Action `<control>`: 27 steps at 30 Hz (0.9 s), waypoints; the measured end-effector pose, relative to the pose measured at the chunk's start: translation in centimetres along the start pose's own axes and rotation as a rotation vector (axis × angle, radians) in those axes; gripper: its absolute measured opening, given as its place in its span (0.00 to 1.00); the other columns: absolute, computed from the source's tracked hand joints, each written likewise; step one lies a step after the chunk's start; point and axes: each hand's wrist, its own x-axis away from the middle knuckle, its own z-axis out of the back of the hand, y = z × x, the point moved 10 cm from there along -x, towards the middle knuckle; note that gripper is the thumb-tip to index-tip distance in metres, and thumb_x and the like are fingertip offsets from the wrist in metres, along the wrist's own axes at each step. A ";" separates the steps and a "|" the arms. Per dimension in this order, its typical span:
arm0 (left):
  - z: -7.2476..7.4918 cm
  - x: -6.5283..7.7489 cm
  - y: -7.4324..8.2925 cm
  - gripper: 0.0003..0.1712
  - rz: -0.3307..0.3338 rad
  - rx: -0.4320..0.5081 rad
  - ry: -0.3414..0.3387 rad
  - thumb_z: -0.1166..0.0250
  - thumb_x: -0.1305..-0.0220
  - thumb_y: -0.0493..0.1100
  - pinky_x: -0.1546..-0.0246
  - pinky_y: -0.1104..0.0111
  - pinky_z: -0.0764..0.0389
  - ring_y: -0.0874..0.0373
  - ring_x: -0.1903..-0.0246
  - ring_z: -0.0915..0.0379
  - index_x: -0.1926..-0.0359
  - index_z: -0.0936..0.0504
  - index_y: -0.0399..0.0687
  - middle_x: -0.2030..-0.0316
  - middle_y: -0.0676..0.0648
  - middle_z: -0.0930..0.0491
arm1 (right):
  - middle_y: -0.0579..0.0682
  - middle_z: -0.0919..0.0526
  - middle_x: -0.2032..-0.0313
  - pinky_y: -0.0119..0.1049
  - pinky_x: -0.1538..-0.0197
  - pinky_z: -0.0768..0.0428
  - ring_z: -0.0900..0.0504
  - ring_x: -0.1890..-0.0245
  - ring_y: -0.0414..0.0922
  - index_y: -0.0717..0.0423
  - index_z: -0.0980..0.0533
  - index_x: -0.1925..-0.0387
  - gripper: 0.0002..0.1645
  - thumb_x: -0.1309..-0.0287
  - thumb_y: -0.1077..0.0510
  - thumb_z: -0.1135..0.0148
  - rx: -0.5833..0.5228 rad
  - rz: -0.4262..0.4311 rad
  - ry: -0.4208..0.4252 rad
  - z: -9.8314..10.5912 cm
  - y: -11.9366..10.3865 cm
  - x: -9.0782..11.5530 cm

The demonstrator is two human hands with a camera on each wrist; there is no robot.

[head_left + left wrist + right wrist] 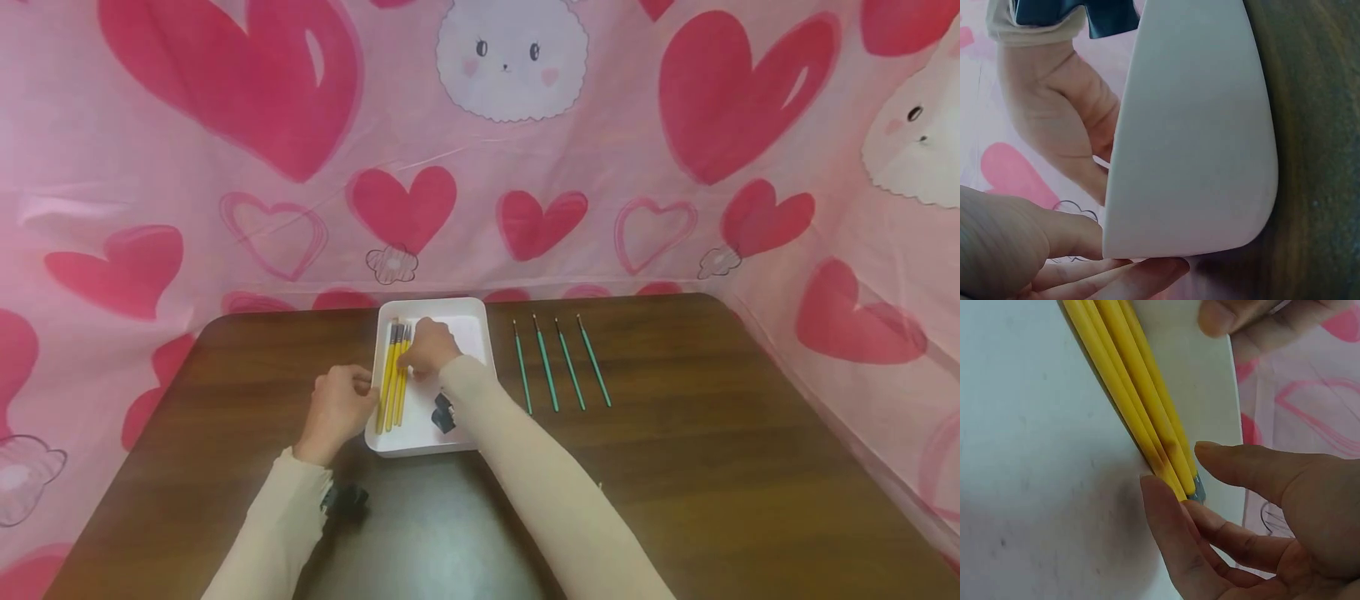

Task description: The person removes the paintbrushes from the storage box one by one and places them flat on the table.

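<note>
A white tray (423, 446) holds several yellow-handled paintbrushes (391, 379), lying side by side along its left wall with bristles toward the back. My left hand (341, 407) pinches the tray's left wall; in the left wrist view the thumb meets the rim and the fingers (1154, 275) lie along the outside. Inside the tray, my right hand (429, 343) reaches down over the yellow brushes. The right wrist view shows fingertips right at the brush handles (1141, 394) near a grey ferrule (1197, 489), with the thumb (1235, 462) slightly apart on the other side.
Several teal-handled paintbrushes (546, 371) lie in a spaced row on the brown wooden table (720, 467), right of the tray. A pink cloth with hearts (405, 204) hangs behind and at both sides of the table.
</note>
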 end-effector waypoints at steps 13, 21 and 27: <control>0.0 -0.2 0.0 0.21 0.009 0.001 -0.007 0.35 0.32 0.39 0.52 0.50 0.12 0.41 0.53 0.16 0.41 0.20 0.34 0.47 0.33 0.16 | 0.53 0.17 0.65 0.32 0.77 0.24 0.19 0.72 0.47 0.60 0.23 0.51 0.18 0.44 0.60 0.34 0.059 -0.028 0.041 -0.9 -0.4 0.0; 0.2 -0.2 0.3 0.21 -0.018 -0.002 -0.011 0.35 0.32 0.39 0.51 0.50 0.12 0.40 0.53 0.15 0.41 0.20 0.34 0.47 0.32 0.16 | 0.51 0.17 0.68 0.34 0.74 0.24 0.20 0.74 0.46 0.57 0.22 0.55 0.17 0.47 0.58 0.30 0.118 -0.060 0.030 -0.7 -0.5 0.7; 0.0 -0.3 -0.1 0.21 -0.003 0.002 -0.030 0.35 0.31 0.40 0.50 0.50 0.13 0.41 0.52 0.16 0.40 0.21 0.36 0.46 0.33 0.17 | 0.52 0.17 0.69 0.33 0.75 0.23 0.19 0.75 0.46 0.58 0.23 0.56 0.15 0.45 0.60 0.33 0.079 -0.057 0.002 -1.2 -0.3 0.6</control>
